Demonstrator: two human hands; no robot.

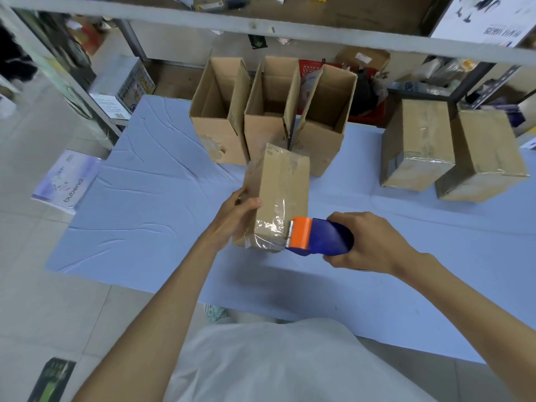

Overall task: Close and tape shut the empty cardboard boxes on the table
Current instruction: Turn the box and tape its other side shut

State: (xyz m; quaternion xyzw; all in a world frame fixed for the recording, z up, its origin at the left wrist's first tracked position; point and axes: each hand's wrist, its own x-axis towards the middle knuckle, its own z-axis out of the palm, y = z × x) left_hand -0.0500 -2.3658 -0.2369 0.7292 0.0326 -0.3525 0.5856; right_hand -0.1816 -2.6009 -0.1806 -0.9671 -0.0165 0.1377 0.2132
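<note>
You are taping the closed box [278,192] near the middle of the desk [145,198].
Your left hand [232,219] grips the box's left side, fingers [238,195] curled round its edge and thumb on top. Your right hand [371,242] is wrapped round the blue and orange tape dispenser [319,237], whose toothed orange end touches the box's near right corner over clear tape. Just behind, three open boxes [261,132] stand in a row. Two taped boxes [417,146] lie to the right.
</note>
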